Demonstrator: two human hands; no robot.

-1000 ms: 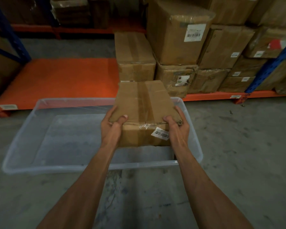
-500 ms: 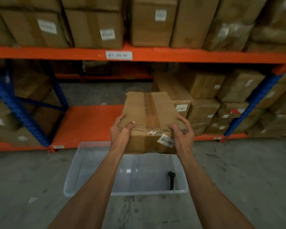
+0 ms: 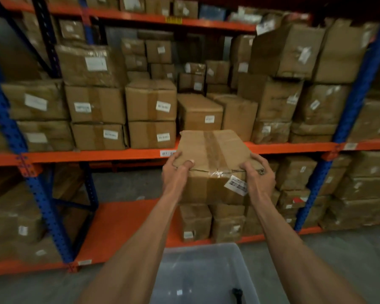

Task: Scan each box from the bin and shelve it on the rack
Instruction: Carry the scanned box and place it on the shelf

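A taped brown cardboard box point(image 3: 211, 154) with a white barcode label on its near side is held up in front of the middle shelf. My left hand point(image 3: 176, 172) grips its near left corner and my right hand point(image 3: 259, 174) grips its near right corner. Below my forearms the clear plastic bin point(image 3: 198, 255) stands on the floor, with a small black object point(image 3: 237, 294) lying in it. The rack point(image 3: 101, 154) has orange beams and blue uprights.
The middle shelf is packed with labelled cardboard boxes point(image 3: 150, 102). More boxes point(image 3: 195, 222) fill the right part of the bottom shelf, whose left orange deck point(image 3: 123, 224) is bare. Blue uprights point(image 3: 42, 198) stand left and right. Grey concrete floor point(image 3: 338, 260) surrounds the bin.
The box has risen from over the bin to the height of the middle shelf, both hands still on it. The view has tilted up, showing the upper shelves.
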